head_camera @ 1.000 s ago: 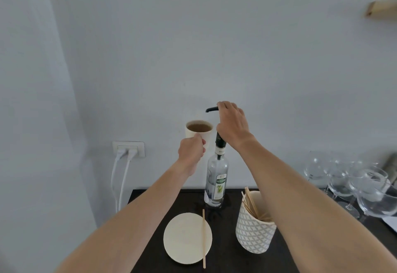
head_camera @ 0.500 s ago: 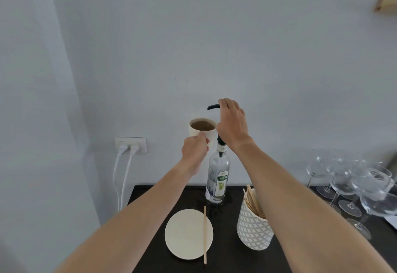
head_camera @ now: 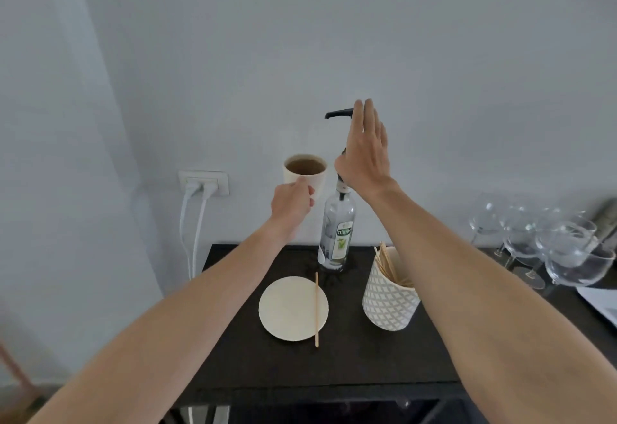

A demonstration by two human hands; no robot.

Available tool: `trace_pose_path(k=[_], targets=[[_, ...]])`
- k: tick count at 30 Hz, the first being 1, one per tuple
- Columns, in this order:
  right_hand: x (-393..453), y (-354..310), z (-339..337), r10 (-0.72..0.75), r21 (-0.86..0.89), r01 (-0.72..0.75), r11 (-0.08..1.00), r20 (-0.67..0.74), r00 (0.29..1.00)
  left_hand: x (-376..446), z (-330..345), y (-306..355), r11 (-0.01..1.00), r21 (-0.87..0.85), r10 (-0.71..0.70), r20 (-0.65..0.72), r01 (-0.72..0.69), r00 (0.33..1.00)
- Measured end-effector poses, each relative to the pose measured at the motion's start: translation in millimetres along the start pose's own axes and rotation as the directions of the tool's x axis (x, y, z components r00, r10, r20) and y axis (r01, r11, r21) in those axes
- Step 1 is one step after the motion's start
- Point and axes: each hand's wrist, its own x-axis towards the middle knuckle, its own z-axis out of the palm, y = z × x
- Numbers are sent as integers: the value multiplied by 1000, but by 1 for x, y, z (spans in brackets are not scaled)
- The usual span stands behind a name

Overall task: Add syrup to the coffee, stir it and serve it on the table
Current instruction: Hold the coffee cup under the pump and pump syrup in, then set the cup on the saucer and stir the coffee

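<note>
My left hand (head_camera: 291, 205) holds a cream cup of coffee (head_camera: 305, 171) in the air, below and left of the black pump spout (head_camera: 337, 113). The clear syrup bottle (head_camera: 337, 236) stands on the dark table (head_camera: 350, 367) near the wall. My right hand (head_camera: 365, 149) is flat with straight fingers, resting against the raised pump head, which it partly hides. A cream saucer (head_camera: 290, 308) lies on the table with a wooden stir stick (head_camera: 316, 310) across its right side.
A patterned white holder (head_camera: 389, 300) with several wooden sticks stands right of the saucer. Several stemmed glasses (head_camera: 547, 243) crowd the table's right end. A wall socket (head_camera: 204, 182) with two white plugs sits left of the cup. White paper (head_camera: 601, 301) lies at the far right.
My right hand opened from gripping the pump head to flat fingers, and the pump head rose. The cup in my left hand came down and sits lower below the spout.
</note>
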Motion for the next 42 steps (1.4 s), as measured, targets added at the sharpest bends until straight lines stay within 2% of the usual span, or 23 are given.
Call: trace_pose_path(k=[7, 16, 22, 31, 36, 42], targets=[[-43, 9, 18, 90, 35, -91, 995, 29, 995, -19, -21, -41, 1000, 16, -24, 10, 24, 1000], [-108, 10, 45, 110, 52, -117, 992, 111, 988, -47, -35, -93, 990, 42, -138, 1, 138, 990], [-150, 11, 63, 111, 75, -124, 989, 163, 980, -61, -40, -123, 985, 41, -167, 1, 167, 986], [-218, 31, 98, 135, 102, -177, 979, 333, 933, -77, -44, -163, 980, 77, -181, -37, 183, 983], [-255, 44, 113, 211, 24, -243, 970, 420, 883, -83, -48, -179, 977, 101, -183, -42, 186, 982], [-286, 51, 123, 222, -20, -243, 970, 485, 846, -87, -53, -188, 977, 117, -173, -33, 175, 984]])
